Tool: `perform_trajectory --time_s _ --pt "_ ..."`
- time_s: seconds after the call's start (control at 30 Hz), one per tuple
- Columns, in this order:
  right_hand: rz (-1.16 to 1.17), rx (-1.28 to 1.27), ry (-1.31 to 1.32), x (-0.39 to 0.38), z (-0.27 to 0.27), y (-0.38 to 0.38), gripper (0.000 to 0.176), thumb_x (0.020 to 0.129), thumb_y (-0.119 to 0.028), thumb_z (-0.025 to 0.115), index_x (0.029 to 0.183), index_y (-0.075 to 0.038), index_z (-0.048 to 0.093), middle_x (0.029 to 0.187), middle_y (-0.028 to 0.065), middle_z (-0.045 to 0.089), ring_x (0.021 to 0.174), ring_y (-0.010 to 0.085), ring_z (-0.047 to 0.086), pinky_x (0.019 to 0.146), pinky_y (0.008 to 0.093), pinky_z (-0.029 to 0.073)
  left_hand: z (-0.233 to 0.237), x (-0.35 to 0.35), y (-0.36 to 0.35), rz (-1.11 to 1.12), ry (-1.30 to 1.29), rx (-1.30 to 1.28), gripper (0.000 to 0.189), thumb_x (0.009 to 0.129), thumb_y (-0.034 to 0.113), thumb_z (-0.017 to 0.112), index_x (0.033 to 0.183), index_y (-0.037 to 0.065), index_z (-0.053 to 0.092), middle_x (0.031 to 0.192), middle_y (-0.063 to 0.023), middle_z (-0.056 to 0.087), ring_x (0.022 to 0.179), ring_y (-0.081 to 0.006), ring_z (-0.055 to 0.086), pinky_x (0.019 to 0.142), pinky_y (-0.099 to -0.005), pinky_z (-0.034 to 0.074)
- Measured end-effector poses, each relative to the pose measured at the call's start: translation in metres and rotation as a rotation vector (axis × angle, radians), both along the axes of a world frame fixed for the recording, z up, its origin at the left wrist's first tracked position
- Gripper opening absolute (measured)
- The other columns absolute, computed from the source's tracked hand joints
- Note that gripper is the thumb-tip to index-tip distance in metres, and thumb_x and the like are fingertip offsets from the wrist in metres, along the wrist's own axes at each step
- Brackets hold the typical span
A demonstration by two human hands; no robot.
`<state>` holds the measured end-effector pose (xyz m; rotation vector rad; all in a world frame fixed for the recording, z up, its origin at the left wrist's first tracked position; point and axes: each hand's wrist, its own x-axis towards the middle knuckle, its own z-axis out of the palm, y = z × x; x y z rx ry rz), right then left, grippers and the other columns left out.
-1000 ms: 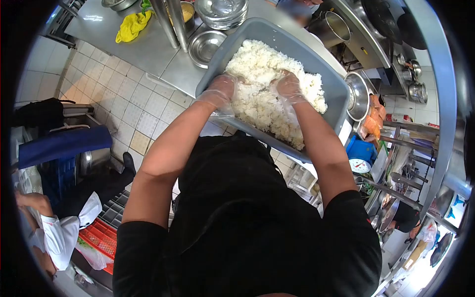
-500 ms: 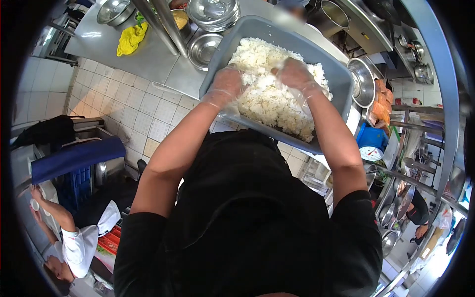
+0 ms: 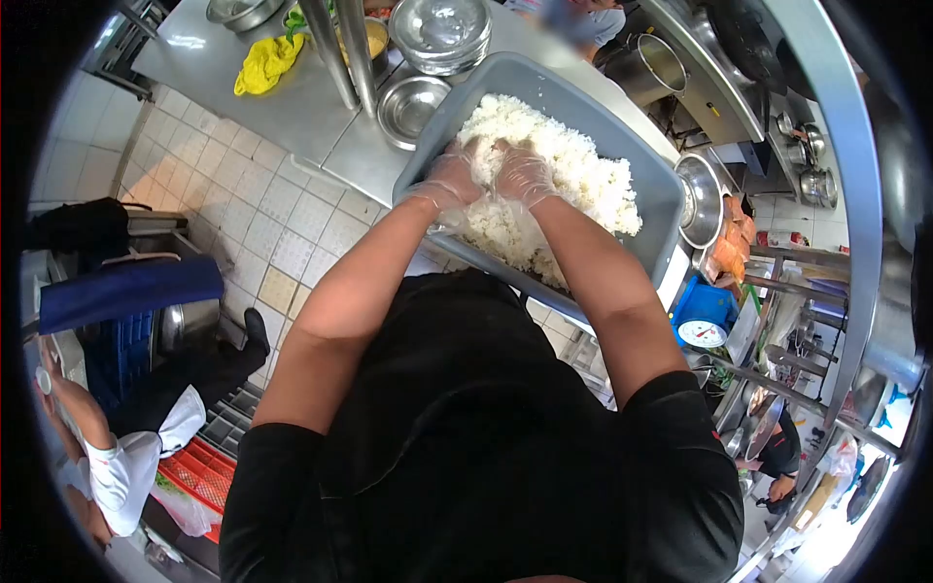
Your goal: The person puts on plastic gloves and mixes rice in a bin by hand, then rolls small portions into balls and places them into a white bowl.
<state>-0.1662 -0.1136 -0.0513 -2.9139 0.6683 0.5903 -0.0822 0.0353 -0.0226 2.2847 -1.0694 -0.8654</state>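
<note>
A big grey plastic tub (image 3: 663, 199) holds a wide heap of cooked white rice (image 3: 573, 180). Both hands wear clear, loose plastic gloves and are close together at the tub's left part. My left hand (image 3: 453, 181) is inside the left wall, its fingers curled into the rice. Beside it, my right hand (image 3: 525, 175) bends down with its fingers closed in the rice. The fingertips of both hands are partly hidden by rice.
Left of the tub, a steel bowl (image 3: 408, 112), stacked clear bowls (image 3: 442, 34) and a yellow cloth (image 3: 269, 65) rest on the steel counter (image 3: 199, 49). At right are a steel basin (image 3: 700, 202) and blue scale (image 3: 707, 309). A co-worker in white (image 3: 121, 476) is at lower left.
My right hand has moved left across the rice, close to my left hand. My left hand stays near the left wall. The view has shifted slightly.
</note>
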Motion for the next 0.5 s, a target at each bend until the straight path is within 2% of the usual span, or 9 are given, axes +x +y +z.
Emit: perform_trajectory --time_s 0.07,0.13,0.17,0.23,0.3,0.37,0.4,0.43,0.5 --pt "-0.056 0.064 -0.023 0.003 0.004 -0.011 0.068 0.081 -0.023 0.063 0.145 -0.008 0.047 0.123 0.0249 0.063 0.118 0.0341 0.060 0.098 0.0409 0.050 -0.015 0.001 -0.004 -0.015 -0.048 -0.035 0.099 0.072 0.018 0.072 0.157 0.006 0.022 0.152 -0.0301 0.034 0.140 -0.0398 0.038 0.117 -0.0379 0.032" --pt "0.057 0.139 -0.062 0.004 -0.005 -0.021 0.078 0.076 -0.029 0.071 0.144 -0.001 0.046 0.136 0.0275 0.054 0.130 0.0355 0.051 0.108 0.0401 0.043 -0.029 0.005 -0.010 0.000 -0.066 -0.059 0.100 0.070 0.014 0.073 0.157 0.009 0.024 0.147 -0.0286 0.042 0.138 -0.0393 0.041 0.116 -0.0373 0.033" --pt "0.059 0.123 -0.079 0.002 0.003 -0.028 0.078 0.076 -0.029 0.071 0.144 -0.001 0.046 0.136 0.0275 0.054 0.130 0.0355 0.051 0.108 0.0401 0.043 -0.032 0.007 -0.011 0.001 -0.084 -0.074 0.100 0.070 0.014 0.073 0.157 0.009 0.024 0.147 -0.0286 0.042 0.138 -0.0393 0.041 0.116 -0.0373 0.033" --pt "-0.088 0.383 -0.120 -0.010 0.055 -0.022 0.088 0.072 -0.036 0.078 0.143 0.004 0.045 0.141 0.0280 0.050 0.132 0.0362 0.049 0.111 0.0395 0.039 -0.032 0.009 -0.009 0.046 0.028 -0.057 0.099 0.069 0.011 0.074 0.156 0.010 0.026 0.146 -0.0266 0.045 0.137 -0.0385 0.043 0.116 -0.0369 0.034" --pt "-0.185 0.290 -0.112 -0.015 0.034 -0.048 0.097 0.073 -0.046 0.079 0.142 0.010 0.041 0.139 0.0281 0.052 0.131 0.0354 0.050 0.109 0.0388 0.040 -0.033 0.012 -0.016 0.057 0.016 -0.065 0.096 0.071 0.010 0.074 0.155 0.010 0.029 0.146 -0.0252 0.045 0.137 -0.0372 0.044 0.115 -0.0361 0.035" --pt "0.044 0.108 -0.079 -0.026 0.011 -0.070 0.102 0.075 -0.054 0.078 0.142 0.012 0.040 0.135 0.0299 0.054 0.129 0.0345 0.052 0.109 0.0367 0.041 -0.040 0.009 -0.013 0.035 -0.013 -0.048 0.093 0.071 0.011 0.075 0.154 0.011 0.034 0.145 -0.0242 0.047 0.135 -0.0358 0.046 0.114 -0.0355 0.036" --pt "0.118 0.035 -0.007 -0.030 0.032 -0.065 0.104 0.076 -0.056 0.077 0.141 0.015 0.038 0.132 0.0296 0.057 0.124 0.0353 0.056 0.106 0.0345 0.043 -0.043 0.006 -0.010 0.037 -0.007 -0.038 0.093 0.071 0.011 0.075 0.154 0.011 0.034 0.145 -0.0242 0.047 0.135 -0.0358 0.046 0.114 -0.0355 0.036" --pt "-0.014 0.169 -0.003 -0.032 0.046 -0.066 0.101 0.077 -0.054 0.077 0.143 0.012 0.037 0.130 0.0290 0.059 0.121 0.0352 0.059 0.104 0.0341 0.045 -0.044 0.006 -0.010 0.028 0.001 -0.049 0.091 0.071 0.011 0.076 0.152 0.011 0.036 0.143 -0.0235 0.049 0.134 -0.0353 0.047 0.113 -0.0357 0.037" --pt "-0.022 0.240 0.007 -0.035 0.079 -0.058 0.097 0.079 -0.053 0.076 0.147 0.004 0.038 0.131 0.0286 0.058 0.122 0.0344 0.059 0.102 0.0355 0.046 -0.041 0.010 -0.011 0.020 -0.006 -0.063 0.089 0.071 0.011 0.077 0.151 0.011 0.039 0.141 -0.0227 0.051 0.133 -0.0348 0.049 0.113 -0.0360 0.038"
